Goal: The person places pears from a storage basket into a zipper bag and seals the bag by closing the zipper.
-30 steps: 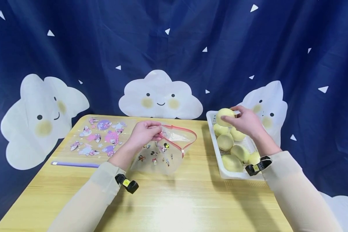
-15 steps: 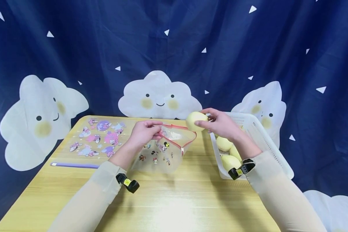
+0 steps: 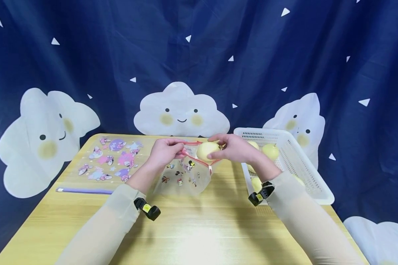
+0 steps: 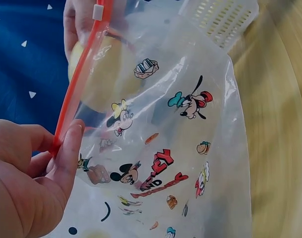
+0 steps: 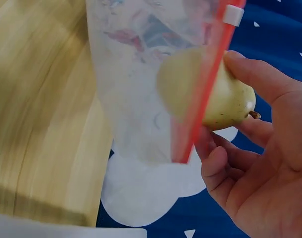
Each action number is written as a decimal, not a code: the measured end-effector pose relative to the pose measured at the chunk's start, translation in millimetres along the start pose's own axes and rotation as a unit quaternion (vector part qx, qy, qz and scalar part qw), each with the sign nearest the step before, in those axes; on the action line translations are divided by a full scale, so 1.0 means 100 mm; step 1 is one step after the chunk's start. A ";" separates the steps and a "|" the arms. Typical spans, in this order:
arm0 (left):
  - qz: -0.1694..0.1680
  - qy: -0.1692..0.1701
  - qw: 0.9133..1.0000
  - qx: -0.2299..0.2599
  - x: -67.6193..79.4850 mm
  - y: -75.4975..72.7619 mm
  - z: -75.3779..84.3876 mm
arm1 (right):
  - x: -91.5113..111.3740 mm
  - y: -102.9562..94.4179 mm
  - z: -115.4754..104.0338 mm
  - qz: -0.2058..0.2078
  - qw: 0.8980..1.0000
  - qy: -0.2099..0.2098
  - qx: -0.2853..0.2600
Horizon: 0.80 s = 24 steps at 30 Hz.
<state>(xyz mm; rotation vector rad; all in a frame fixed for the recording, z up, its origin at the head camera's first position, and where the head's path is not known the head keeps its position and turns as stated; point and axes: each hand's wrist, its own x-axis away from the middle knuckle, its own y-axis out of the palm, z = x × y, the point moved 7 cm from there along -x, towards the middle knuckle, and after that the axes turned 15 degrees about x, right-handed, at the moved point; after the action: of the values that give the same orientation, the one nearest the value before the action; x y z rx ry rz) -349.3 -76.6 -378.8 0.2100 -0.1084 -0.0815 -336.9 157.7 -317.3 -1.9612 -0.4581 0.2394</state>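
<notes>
With thumb and fingers my left hand [image 3: 167, 151] pinches the red zip edge of a clear zip bag [image 4: 156, 119] printed with cartoon figures. The bag hangs with its mouth spread. My right hand [image 3: 233, 148] grips a pale yellow pear [image 5: 230, 101] by its stem end. In the right wrist view the pear's far half lies behind the clear film, inside the bag's mouth, while the stem end sticks out past the red zip. A white slider [image 5: 233, 16] sits on that zip.
A white perforated basket [image 3: 318, 184] at the right of the wooden table [image 3: 192, 228] holds several pears [image 3: 270, 151], partly hidden by my right arm. Flat at the left lies another clear bag [image 3: 109, 158] with pink and purple prints and a purple zip. A blue curtain hangs behind.
My right hand has carried the pear leftward from above the basket into the bag's mouth. The left hand has stayed almost in place, holding the bag.
</notes>
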 end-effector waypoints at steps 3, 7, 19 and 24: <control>0.006 -0.007 1.000 0.005 0.00 0.00 -0.01 | -0.03 0.08 -0.02 -0.017 1.000 0.003 0.013; 0.005 -0.003 1.000 0.014 -0.01 0.00 -0.02 | -0.06 0.14 -0.06 -0.019 1.000 -0.002 0.020; 0.005 0.007 0.999 0.047 0.02 -0.04 -0.02 | 0.00 -0.18 0.22 0.055 0.998 0.032 -0.016; 0.012 0.004 0.999 0.048 0.02 -0.07 0.00 | 0.11 -0.35 0.58 0.074 0.994 0.077 -0.005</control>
<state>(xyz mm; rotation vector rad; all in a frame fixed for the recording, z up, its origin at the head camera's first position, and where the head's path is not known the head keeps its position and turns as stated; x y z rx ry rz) -347.8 -83.2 -380.3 0.3049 -0.1069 -0.0524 -355.8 223.0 -309.1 -2.0078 -0.2146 0.1778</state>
